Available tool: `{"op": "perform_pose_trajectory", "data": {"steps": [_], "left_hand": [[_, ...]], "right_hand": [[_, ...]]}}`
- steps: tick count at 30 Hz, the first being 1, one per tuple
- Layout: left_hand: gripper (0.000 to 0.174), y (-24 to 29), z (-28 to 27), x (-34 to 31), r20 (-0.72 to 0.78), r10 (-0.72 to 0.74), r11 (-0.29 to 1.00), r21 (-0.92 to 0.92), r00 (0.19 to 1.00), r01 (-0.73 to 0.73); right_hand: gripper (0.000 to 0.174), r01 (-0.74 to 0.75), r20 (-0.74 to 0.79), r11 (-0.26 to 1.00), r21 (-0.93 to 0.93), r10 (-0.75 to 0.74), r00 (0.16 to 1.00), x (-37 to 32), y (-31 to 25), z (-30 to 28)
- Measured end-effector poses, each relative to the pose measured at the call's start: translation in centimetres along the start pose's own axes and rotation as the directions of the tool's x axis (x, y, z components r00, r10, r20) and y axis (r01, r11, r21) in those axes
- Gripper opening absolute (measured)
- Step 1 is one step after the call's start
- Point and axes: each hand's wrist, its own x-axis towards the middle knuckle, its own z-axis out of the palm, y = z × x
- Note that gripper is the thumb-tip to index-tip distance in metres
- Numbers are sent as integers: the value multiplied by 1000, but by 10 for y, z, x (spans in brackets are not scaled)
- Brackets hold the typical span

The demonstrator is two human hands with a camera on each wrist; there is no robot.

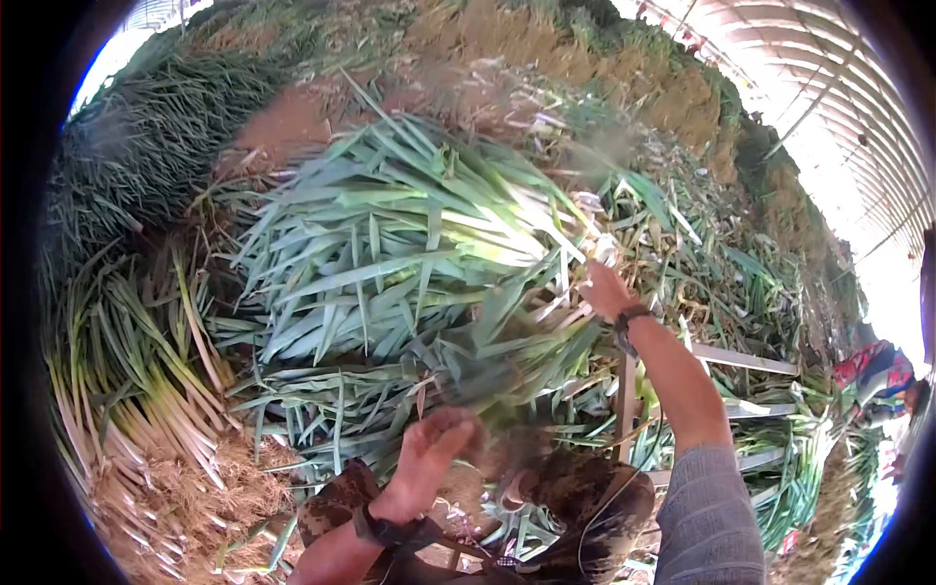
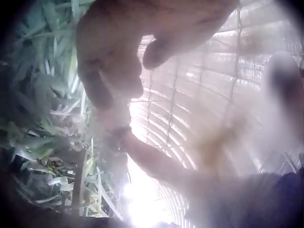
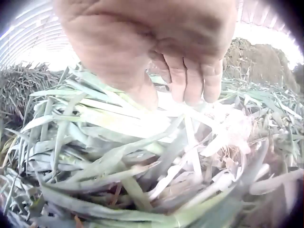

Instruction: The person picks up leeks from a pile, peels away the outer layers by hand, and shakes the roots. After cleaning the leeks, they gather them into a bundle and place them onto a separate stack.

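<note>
A large heap of green onions (image 1: 390, 224) lies before the person, with broad green leaves to the left and pale stems to the right. At the pale stem ends is the right hand (image 1: 606, 290), arm stretched forward. In the right wrist view its fingers (image 3: 193, 83) point down at the brightly lit white stems (image 3: 166, 114), with the thumb apart from them. Nearer the body, over the knees, the left hand (image 1: 434, 458) hangs with loosely bent fingers. Between its thumb and fingers, the left wrist view (image 2: 109, 61) of this hand shows a gap and nothing held.
Green onions with roots (image 1: 146, 390) are piled at the left, before a darker leafy mass (image 1: 146, 136). A frame bar (image 1: 624, 405) stands near the right knee. Leaf scraps (image 1: 721, 253) cover the right side, below an earthen bank (image 1: 643, 78). Another person (image 1: 877, 375) is at far right.
</note>
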Motion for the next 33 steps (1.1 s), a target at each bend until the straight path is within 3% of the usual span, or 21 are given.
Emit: {"op": "perform_pose_trajectory", "data": {"steps": [2, 4, 5, 6, 8, 9, 11, 14, 16, 18, 21, 24, 25, 26, 28, 29, 31, 33], "left_hand": [[17, -1, -1, 6, 27, -134, 990, 56, 991, 133], [17, 4, 5, 11, -12, -196, 979, 44, 980, 197], [17, 4, 5, 14, 9, -204, 978, 42, 979, 203], [17, 4, 4, 17, 33, -205, 978, 42, 978, 204], [17, 3, 5, 18, 38, -231, 971, 72, 972, 228], [17, 3, 6, 20, 44, -228, 971, 81, 973, 224], [17, 8, 7, 24, 37, -252, 957, 156, 967, 244], [17, -5, 2, 24, 23, -261, 936, 250, 965, 247], [23, -13, 3, 27, 34, -255, 942, 236, 966, 240], [16, -16, 8, 28, 44, -325, 924, 229, 945, 308], [16, -21, 10, 29, 88, -280, 912, 336, 956, 236], [18, -17, 10, 29, 94, -290, 885, 405, 952, 229], [21, -20, 8, 30, 128, -268, 883, 428, 955, 191], [21, -21, 9, 28, 128, -276, 883, 425, 953, 198], [22, -22, 11, 29, 91, -251, 879, 439, 964, 187], [22, -21, 10, 27, 79, -255, 878, 438, 964, 196], [21, -19, 10, 26, 119, -231, 820, 558, 966, 128], [21, -14, 13, 26, 117, -234, 817, 562, 965, 130]], "right_hand": [[42, 53, -5, 999, 4, -53, 999, 36, 14, 24], [26, 197, 50, 980, 34, -198, 979, 47, 7, 31], [15, 246, 177, 969, -6, -241, 954, 52, 2, 44], [12, 249, 313, 964, 89, -265, 912, 47, 0, 53], [23, 303, 616, 932, -197, -123, 778, 31, 18, 75], [23, 299, 628, 933, -200, -113, 770, 18, 31, 77], [39, 423, 564, 784, -454, -115, 818, -4, 74, 91], [51, 450, 476, 740, -500, -200, 857, -20, 102, 118], [54, 511, 504, 693, -509, -241, 829, -22, 91, 129], [60, 574, 702, 756, -315, -222, 677, -31, 49, 119], [65, 588, 767, 761, -275, -195, 611, -51, 33, 129], [70, 578, 725, 762, -292, -217, 653, -49, 53, 126], [70, 545, 545, 755, -363, -302, 782, -53, 80, 135], [70, 544, 551, 758, -361, -298, 780, -54, 86, 133], [70, 401, 620, 761, -509, 2, 784, -46, 91, 137], [28, 466, 531, 653, -596, -114, 840, -53, 89, 144], [29, 462, 580, 676, -573, -63, 812, -50, 83, 153], [30, 457, 622, 691, -560, -14, 783, -39, 78, 148]]}}
